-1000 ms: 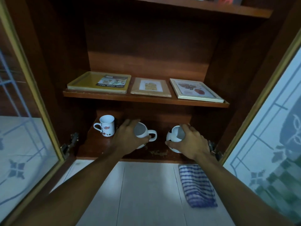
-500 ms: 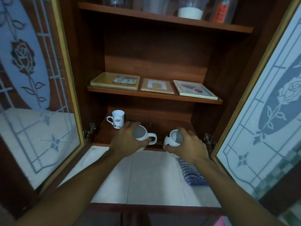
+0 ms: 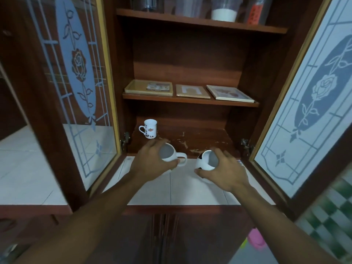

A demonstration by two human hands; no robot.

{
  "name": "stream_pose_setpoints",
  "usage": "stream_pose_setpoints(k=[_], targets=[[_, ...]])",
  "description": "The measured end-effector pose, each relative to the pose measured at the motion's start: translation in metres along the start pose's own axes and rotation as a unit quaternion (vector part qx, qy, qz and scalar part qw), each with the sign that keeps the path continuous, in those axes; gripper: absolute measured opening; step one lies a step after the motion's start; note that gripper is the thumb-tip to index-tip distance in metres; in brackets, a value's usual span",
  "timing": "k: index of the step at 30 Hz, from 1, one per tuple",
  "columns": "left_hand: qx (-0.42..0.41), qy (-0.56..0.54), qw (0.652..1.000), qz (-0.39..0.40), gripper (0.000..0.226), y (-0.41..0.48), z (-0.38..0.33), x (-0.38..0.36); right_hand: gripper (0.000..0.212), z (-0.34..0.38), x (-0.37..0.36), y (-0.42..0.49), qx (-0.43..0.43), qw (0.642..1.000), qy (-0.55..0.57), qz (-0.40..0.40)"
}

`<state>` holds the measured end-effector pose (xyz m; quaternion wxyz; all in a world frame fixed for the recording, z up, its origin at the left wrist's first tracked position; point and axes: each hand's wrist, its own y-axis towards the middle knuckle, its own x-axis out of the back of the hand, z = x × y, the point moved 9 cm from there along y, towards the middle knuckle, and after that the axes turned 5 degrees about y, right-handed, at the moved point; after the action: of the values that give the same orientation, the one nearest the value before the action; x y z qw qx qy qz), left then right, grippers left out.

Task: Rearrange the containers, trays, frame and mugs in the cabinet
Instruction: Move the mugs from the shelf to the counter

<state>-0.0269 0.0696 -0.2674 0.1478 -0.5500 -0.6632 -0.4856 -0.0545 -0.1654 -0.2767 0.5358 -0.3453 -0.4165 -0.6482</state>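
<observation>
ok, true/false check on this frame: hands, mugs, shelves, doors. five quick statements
1. The left hand grips a plain white mug. True.
2. The right hand is empty. False: it grips a round white-and-black mug.
3. A small white printed mug stands on the bottom shelf, touched by neither hand. True.
4. The middle shelf holds three mugs. False: it holds a yellow tray, a brown flat board and a white-framed picture, all lying flat.
5. Both glass cabinet doors are open. True.
</observation>
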Motion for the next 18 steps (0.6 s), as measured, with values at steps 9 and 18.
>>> stream_pose_setpoints(k=[9,18], targets=[[0.020,0.006,1.000,-0.004,0.083,-0.057,-0.013,0.021,0.093,0.009,0.012,-0.058,0.015,1.000,-0.014,0.001],[0.035,0.032,0.998,0.027,0.088,-0.115,-0.008,0.047,0.093,0.032,0.016,-0.119,0.010,1.000,-0.021,0.006]])
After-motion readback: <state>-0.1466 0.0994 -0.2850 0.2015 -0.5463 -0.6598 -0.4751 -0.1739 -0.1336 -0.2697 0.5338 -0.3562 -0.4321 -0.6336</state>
